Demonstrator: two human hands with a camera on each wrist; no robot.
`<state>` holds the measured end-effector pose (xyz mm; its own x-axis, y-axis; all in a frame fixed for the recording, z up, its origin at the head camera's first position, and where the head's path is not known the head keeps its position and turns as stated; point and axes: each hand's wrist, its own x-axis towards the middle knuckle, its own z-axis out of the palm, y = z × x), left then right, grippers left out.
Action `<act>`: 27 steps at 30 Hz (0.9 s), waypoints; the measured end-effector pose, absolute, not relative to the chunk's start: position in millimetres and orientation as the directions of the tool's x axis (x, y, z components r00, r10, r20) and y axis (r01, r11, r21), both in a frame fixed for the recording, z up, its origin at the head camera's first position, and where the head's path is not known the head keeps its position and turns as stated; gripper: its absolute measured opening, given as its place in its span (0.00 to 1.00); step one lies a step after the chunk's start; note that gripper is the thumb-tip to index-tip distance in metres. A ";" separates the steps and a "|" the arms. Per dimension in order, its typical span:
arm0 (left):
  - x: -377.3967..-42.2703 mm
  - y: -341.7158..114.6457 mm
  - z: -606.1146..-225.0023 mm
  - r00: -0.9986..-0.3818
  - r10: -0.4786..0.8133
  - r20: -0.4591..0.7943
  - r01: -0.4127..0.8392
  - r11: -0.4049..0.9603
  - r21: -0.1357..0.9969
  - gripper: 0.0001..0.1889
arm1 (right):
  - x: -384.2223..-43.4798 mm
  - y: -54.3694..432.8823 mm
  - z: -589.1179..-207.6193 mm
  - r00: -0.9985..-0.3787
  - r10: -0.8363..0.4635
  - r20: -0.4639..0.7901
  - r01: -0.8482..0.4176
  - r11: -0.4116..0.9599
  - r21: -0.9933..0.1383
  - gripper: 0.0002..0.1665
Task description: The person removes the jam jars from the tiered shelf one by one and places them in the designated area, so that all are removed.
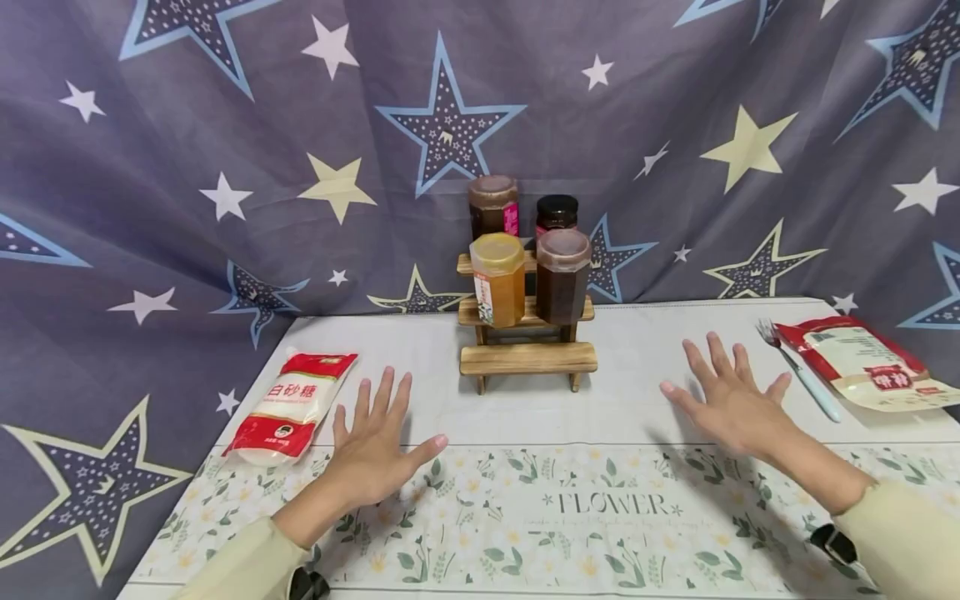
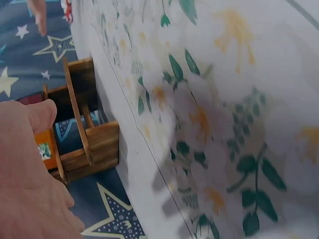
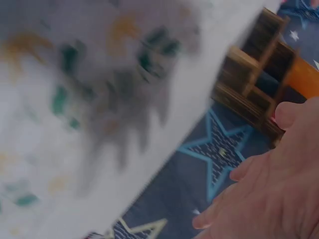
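Across a flower-patterned tablecloth (image 1: pixel 615 410), a wooden rack (image 1: pixel 528 359) held four jars (image 1: pixel 563 283) at the back, while the left hand (image 1: pixel 372 454) and right hand (image 1: pixel 733 407) hovered splayed and empty, the left just beside a bag of sugar (image 1: pixel 291 408), the right near a fork (image 1: pixel 806 377).

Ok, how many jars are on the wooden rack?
4. Middle step of the rack: yellow-lidded jar left, dark jar right. Higher, behind them: brown-lidded jar left, black-lidded jar right. A smaller one could be hidden behind these.

The sugar bag (image 1: pixel 294 407) is red-and-white, the backdrop (image 1: pixel 525 58) starry.
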<state>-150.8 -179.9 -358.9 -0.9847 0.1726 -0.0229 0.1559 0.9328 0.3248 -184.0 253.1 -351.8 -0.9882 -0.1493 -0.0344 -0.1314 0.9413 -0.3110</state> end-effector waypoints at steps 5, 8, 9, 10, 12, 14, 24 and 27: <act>-154.4 -170.9 -357.7 -0.985 0.173 -0.025 0.149 0.902 0.405 0.52 | -195.9 254.0 -324.7 -0.991 -0.134 -0.011 -0.125 0.946 -0.299 0.53; -160.2 -162.6 -354.3 -0.987 0.158 -0.011 0.134 0.870 0.474 0.50 | -201.7 251.8 -309.2 -0.994 -0.107 0.016 -0.107 0.946 -0.305 0.54; -162.7 -160.1 -353.8 -0.988 0.155 0.001 0.134 0.856 0.500 0.49 | -203.5 250.3 -304.8 -0.995 -0.096 0.031 -0.101 0.946 -0.309 0.54; -165.2 -158.1 -353.3 -0.989 0.150 0.009 0.132 0.839 0.527 0.48 | -205.0 248.3 -300.6 -0.995 -0.087 0.047 -0.097 0.944 -0.316 0.54; -170.5 -155.1 -352.9 -0.990 0.136 0.024 0.124 0.808 0.575 0.46 | -208.3 244.2 -294.6 -0.995 -0.072 0.076 -0.093 0.939 -0.331 0.55; -175.9 -153.6 -353.1 -0.991 0.125 0.036 0.121 0.783 0.610 0.44 | -211.0 240.5 -292.0 -0.992 -0.066 0.104 -0.099 0.930 -0.353 0.55; -203.3 -151.4 -348.8 -0.994 0.104 0.020 0.087 0.699 0.709 0.41 | -227.4 237.7 -287.0 -0.983 -0.144 0.117 -0.184 0.805 -0.564 0.53; -213.2 -150.6 -349.4 -0.996 0.088 -0.013 0.045 0.630 0.776 0.41 | -234.2 237.0 -280.8 -0.979 -0.197 0.043 -0.168 0.682 -0.712 0.50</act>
